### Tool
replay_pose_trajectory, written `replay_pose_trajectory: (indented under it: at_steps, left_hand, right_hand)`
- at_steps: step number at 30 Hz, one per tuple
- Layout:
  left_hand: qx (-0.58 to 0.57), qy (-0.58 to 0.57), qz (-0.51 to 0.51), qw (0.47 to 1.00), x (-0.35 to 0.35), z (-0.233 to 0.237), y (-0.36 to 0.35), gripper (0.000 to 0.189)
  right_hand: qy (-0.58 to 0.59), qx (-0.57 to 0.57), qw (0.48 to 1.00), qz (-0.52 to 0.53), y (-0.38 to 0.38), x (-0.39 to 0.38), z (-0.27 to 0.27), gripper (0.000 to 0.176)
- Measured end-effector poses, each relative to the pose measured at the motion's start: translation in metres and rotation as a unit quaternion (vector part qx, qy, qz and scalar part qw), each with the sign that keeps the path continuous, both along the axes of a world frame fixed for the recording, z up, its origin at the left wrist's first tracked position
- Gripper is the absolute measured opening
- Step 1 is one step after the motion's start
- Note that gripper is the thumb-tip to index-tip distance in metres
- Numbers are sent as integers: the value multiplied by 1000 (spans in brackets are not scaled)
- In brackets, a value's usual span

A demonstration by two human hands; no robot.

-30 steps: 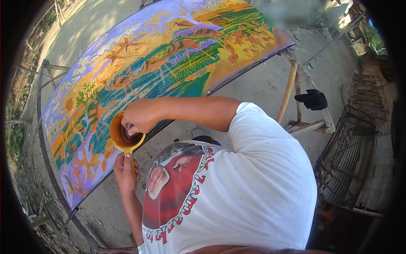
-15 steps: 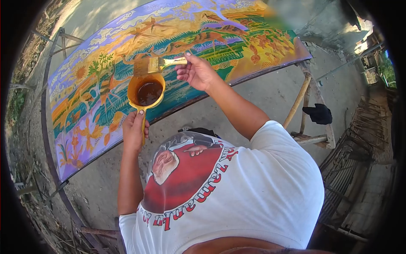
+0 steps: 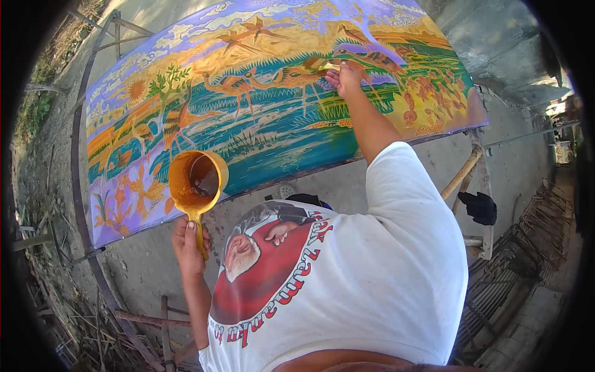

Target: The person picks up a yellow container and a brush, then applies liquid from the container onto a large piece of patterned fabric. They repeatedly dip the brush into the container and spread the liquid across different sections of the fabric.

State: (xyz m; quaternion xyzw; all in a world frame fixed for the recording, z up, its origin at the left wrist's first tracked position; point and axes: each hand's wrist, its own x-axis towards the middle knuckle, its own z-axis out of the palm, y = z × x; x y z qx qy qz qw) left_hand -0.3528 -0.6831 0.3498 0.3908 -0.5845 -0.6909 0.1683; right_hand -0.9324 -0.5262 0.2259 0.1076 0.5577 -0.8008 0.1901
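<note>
My left hand point(image 3: 189, 244) is closed round the handle of a yellow dipper point(image 3: 180, 177), which is tilted and has dark brown liquid in it. The dipper hangs over the near left edge of a brightly painted cloth point(image 3: 248, 146) with birds, plants and water on it. Out over the upper right part of the cloth, my right hand point(image 3: 344, 79) grips a flat paintbrush point(image 3: 319, 64) by its handle. The brown bristles point left and lie at or just above the cloth; contact is hard to tell.
A wooden frame point(image 3: 480, 167) holds the cloth up over a concrete floor point(image 3: 260, 197). A black glove point(image 3: 478, 208) hangs on the frame's right leg. Bamboo poles and slats point(image 3: 514, 242) lie at the right, and sticks stand at the lower left.
My right hand has carried the brush from above the dipper away to the far right over the cloth. My left hand has lowered the dipper toward me and slightly left.
</note>
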Motion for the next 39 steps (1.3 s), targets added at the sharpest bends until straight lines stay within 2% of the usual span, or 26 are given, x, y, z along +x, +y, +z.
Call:
replay_pose_trajectory:
  at_steps: [3,5,7,9,10,15,17,19,21,25,27,28,30,31,33,37,39]
  left_hand:
    - [1,14,45,999,27,-1,5,35]
    - [-13,17,89,996,39,1,11,39]
    - [-14,15,116,993,54,-2,18,41]
    - [-15,13,149,989,66,-1,24,43]
    - [-22,10,171,985,70,0,28,44]
    - [-29,-7,253,967,91,-5,44,45]
    - [-15,-15,293,956,104,-18,45,43]
    - [-5,-31,301,953,114,-22,46,42]
    - [4,-44,309,950,122,-28,46,41]
    - [37,-47,358,932,128,-44,55,41]
    - [49,-50,371,926,130,-51,60,42]
    - [39,-54,355,933,131,-53,62,42]
    - [27,-57,340,938,133,-57,62,42]
    - [32,-60,343,937,134,-58,63,42]
    - [35,-63,349,934,136,-59,62,42]
    - [39,-79,339,937,138,-56,59,41]
    - [41,-72,354,931,135,-64,57,40]
  right_hand:
    - [-7,16,999,34,-43,10,-18,30]
    - [-3,14,991,130,-68,27,-21,31]
    - [-2,27,989,143,-75,34,-16,32]
    - [20,14,993,119,-70,20,-20,33]
    - [10,20,997,74,-70,17,-21,30]
    - [9,7,993,118,-99,27,-30,29]
    - [12,4,986,167,-121,41,-29,31]
    - [23,17,984,177,-127,46,-25,33]
    - [67,84,963,247,-118,41,-15,34]
    - [94,148,951,254,-66,17,-2,35]
    - [111,138,971,161,-39,-1,0,32]
    - [112,139,971,161,-26,-11,-2,32]
    - [99,102,990,24,-10,-22,-2,32]
    - [100,102,989,24,-11,-21,-3,32]
    - [77,59,995,34,-19,-11,-7,33]
    - [66,109,972,197,-53,35,-11,34]
    - [81,122,969,197,-72,52,-12,34]
